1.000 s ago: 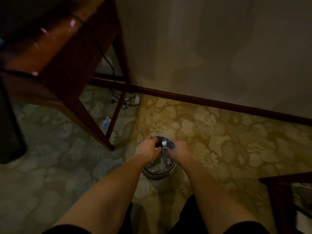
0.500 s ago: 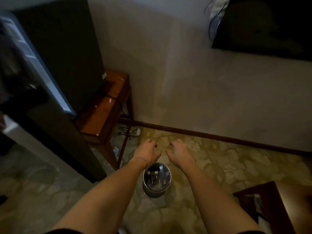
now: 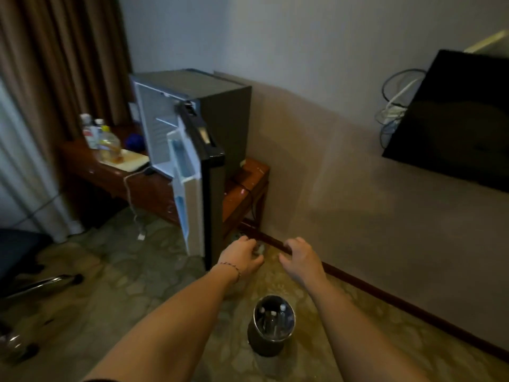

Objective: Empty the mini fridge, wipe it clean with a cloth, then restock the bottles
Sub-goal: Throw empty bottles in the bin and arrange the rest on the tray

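Both hands hover low in the frame's centre, holding nothing: the left hand point(image 3: 242, 257) with fingers loosely curled, the right hand point(image 3: 300, 257) with fingers relaxed and spread. Below them a round metal bin point(image 3: 271, 326) on the carpet holds bottles point(image 3: 272, 317). The mini fridge point(image 3: 192, 119) stands upper left, its door point(image 3: 187, 188) swung open, on a wooden table point(image 3: 245, 183).

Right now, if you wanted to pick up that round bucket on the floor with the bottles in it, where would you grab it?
Probably by its rim, from above, one hand on each side. The bucket stands upright on the carpet, its round mouth open to the top, and both the left hand and right hand hang empty over it. I see no handle.
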Demonstrator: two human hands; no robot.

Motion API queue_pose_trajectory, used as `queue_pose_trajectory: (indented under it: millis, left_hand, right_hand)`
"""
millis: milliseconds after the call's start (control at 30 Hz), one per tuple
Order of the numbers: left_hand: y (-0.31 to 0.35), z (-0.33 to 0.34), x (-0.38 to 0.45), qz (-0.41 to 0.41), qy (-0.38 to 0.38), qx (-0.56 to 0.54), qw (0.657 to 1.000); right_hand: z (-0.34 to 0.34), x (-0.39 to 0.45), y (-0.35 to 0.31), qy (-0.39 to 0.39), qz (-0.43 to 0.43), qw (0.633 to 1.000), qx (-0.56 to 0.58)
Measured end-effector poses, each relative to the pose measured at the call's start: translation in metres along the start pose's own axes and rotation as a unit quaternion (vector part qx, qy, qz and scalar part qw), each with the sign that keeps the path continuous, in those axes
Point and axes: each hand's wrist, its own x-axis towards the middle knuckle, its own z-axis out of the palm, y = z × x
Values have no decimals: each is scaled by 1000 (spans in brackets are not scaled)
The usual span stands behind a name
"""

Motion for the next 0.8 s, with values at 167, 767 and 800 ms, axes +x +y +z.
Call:
queue_pose_trajectory:
  millis: [167,767,800]
  left_hand:
    - [-55,-43,-61,-57,22,-10,998]
    - [-337,-239,-85,-200,135,7,971]
    - [-353,-251,-80,-199,133,11,971]
  right_hand:
    - [22,-15,-70,-45,-72,996,-4]
    - [107,102,-390,-77,-238,968,15]
    - [112,113,-406,-77,-241,967,21]
